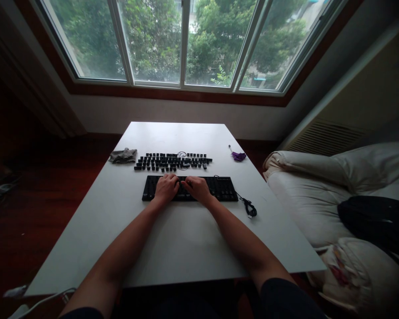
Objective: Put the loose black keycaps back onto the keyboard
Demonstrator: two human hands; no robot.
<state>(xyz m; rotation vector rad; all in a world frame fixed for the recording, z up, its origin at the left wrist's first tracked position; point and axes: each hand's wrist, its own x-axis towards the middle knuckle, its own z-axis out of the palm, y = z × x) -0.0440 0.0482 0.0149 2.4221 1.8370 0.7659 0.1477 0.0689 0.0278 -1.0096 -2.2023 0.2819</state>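
A black keyboard (224, 188) lies across the white table, in front of me. My left hand (166, 187) rests on its left-middle part, fingers bent and drawn together, tips down at the keys. Close beside it, my right hand (197, 188) is over the middle of the keyboard with thumb and fingers pinched. Whatever is between the fingers of either hand is too small or hidden to make out. Just beyond the keyboard, many loose black keycaps (162, 162) stand in rows. A thin wire tool (181, 154) lies among them, partly hidden.
The keyboard's bundled cable (249, 207) lies right of it. A grey cloth (123, 155) is at the table's left edge, a purple cloth-like item (238, 156) near the right edge. A pale sofa (292, 199) with a dark bag (375, 219) stands to the right.
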